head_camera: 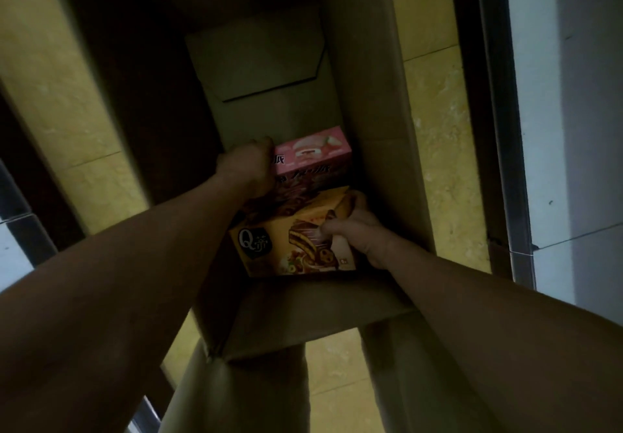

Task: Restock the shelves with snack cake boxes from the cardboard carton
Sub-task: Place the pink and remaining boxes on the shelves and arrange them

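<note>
As I see them through the head camera, the left forearm (135, 264) and right forearm (472, 314) are bare along their whole visible length, as are the left hand (251, 169) and right hand (357, 233). Below, two dull tan columns look like trouser legs (256, 399), though in this dim light I cannot be sure.
</note>
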A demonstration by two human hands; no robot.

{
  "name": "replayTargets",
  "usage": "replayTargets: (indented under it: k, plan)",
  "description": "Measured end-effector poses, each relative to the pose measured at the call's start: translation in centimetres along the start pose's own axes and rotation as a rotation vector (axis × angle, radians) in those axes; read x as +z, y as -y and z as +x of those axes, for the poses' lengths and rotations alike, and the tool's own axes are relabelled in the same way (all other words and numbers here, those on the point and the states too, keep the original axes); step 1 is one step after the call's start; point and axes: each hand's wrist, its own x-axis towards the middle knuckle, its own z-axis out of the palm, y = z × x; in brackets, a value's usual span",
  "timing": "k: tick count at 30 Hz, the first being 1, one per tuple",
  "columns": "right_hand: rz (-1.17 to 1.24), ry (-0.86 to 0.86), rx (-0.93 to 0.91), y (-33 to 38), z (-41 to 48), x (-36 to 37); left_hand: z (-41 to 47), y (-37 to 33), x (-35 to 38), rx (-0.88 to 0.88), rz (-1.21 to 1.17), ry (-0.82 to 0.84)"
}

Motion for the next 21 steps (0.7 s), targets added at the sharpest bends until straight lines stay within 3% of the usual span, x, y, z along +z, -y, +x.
replayTargets:
  k: [10,21]
  plan:
    - [0.131,0.014,-0.103,3.6,-5.4,-1.4,-3.9,-1.0,-7.1,0.061,-0.089,-0.104]
    - [0.233,0.106,-0.241,9.6,-18.1,-5.2,-13.1,-2.5,-21.4,0.130,-0.072,-0.244]
